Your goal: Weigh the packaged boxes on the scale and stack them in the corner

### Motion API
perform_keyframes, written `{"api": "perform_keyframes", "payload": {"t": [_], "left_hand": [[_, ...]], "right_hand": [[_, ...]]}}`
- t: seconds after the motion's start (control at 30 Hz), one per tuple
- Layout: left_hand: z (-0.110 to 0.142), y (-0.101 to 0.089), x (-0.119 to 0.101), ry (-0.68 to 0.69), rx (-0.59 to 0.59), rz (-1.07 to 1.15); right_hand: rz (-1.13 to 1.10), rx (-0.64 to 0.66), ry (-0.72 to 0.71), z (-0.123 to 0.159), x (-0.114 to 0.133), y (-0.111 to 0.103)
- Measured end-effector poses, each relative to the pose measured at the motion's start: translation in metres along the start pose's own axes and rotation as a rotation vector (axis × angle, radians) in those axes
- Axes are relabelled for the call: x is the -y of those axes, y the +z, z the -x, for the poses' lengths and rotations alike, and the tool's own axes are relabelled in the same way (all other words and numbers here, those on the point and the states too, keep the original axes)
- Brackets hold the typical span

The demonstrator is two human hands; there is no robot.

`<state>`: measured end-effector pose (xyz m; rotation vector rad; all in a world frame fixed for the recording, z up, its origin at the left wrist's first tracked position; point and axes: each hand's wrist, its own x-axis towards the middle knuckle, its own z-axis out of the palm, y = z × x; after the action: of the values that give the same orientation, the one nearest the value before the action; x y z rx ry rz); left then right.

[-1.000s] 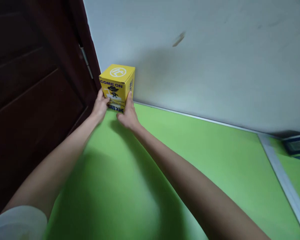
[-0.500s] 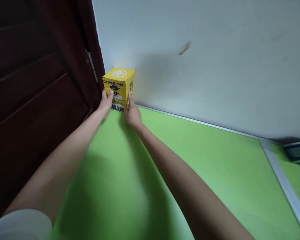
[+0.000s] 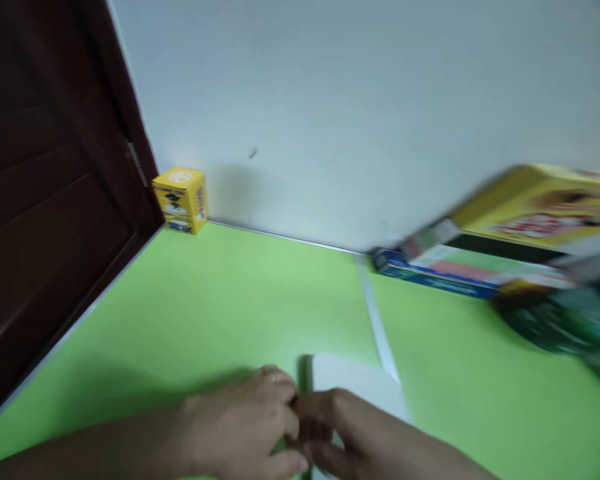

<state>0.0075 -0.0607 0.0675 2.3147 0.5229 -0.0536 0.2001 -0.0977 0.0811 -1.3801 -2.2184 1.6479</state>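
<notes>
At the bottom middle, my left hand (image 3: 250, 423) is curled, fingertips and thumb against the left edge of a white, flat, book-like thing (image 3: 355, 380) with a dark side. My right hand (image 3: 343, 430) reaches over it from the right, its bent fingers closed at that same edge. Blur and the fingers hide much of what they grip; the exact kind of the white thing does not show. Out of both hands' reach stands a yellow box (image 3: 180, 200) with a white round mark on top, upright in the corner between door and wall.
A dark red door (image 3: 45, 187) borders the green surface (image 3: 240, 287) on the left; a pale wall (image 3: 305, 120) rises behind. A grey strip (image 3: 375, 313) crosses the surface. On the right lie stacked boxes, a yellow one (image 3: 540, 207) and a blue one (image 3: 435, 273), beside a blurred green package (image 3: 565, 320).
Both hands have let go of the yellow box and come back to the near middle, onto the white thing. The view has turned right, showing the stacked boxes.
</notes>
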Motion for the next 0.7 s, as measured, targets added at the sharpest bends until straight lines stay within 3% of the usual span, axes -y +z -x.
{"api": "perform_keyframes", "payload": {"t": [0.07,0.13,0.23,0.37,0.43,0.53,0.63,0.7], "left_hand": [[-0.009,0.009,-0.03,0.01,0.147,-0.039],[-0.024,0.016,-0.052,0.007,0.223,-0.075],[-0.052,0.024,-0.077,0.034,0.237,-0.031],[-0.096,0.03,-0.1,0.014,0.268,0.043],[-0.125,0.029,-0.106,-0.047,0.201,0.044],[-0.183,0.015,-0.111,-0.151,-0.031,-0.026],[-0.246,-0.007,-0.113,-0.181,-0.329,-0.034],[-0.284,-0.018,-0.117,-0.09,-0.466,0.025]], "right_hand": [[-0.011,0.003,0.013,0.033,-0.002,0.019],[0.022,-0.087,-0.026,0.056,-0.008,0.032],[0.075,-0.306,-0.027,0.087,-0.027,0.039],[-0.074,-0.459,-0.037,0.13,-0.063,0.031],[-0.138,-0.551,-0.055,0.148,-0.088,0.016],[-0.198,-0.798,-0.013,0.169,-0.133,-0.024],[-0.215,-1.19,-0.004,0.188,-0.176,-0.075],[-0.108,-1.452,0.031,0.206,-0.201,-0.107]]}}
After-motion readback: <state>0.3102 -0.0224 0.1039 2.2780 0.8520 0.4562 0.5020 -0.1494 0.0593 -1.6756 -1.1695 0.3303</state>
